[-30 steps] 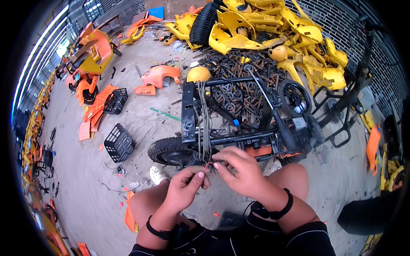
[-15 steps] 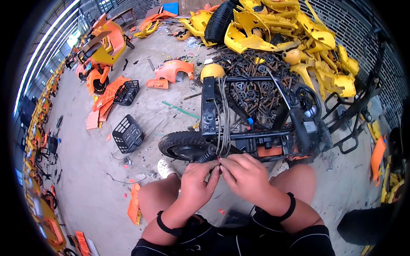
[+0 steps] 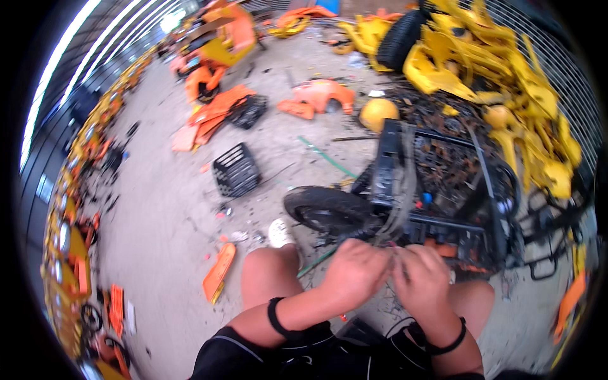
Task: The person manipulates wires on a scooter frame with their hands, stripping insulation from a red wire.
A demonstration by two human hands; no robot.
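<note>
Both hands meet in front of a stripped black scooter frame point(image 3: 430, 218), fingers pinched closed. My left hand point(image 3: 358, 272) grips a thin wire, and my right hand point(image 3: 423, 277) pinches at the same spot. A trace of red shows between the fingertips; motion blur hides the wire ends. From there a bundle of grey cables point(image 3: 405, 183) runs up over the frame's end bar. Left of the cables lies the black-tyred wheel point(image 3: 329, 208), still joined to the frame.
A black plastic basket point(image 3: 236, 170) stands on the concrete floor to the left. Orange body panels point(image 3: 326, 95) lie farther off. A heap of yellow panels point(image 3: 500, 76) rises at the far right, behind rusty metal parts point(image 3: 437, 133). Beside my knee is an orange piece point(image 3: 220, 272).
My view has swung left, so the scene sits farther right. Both hands stay together at the wire, with the left wrist turned more sideways.
</note>
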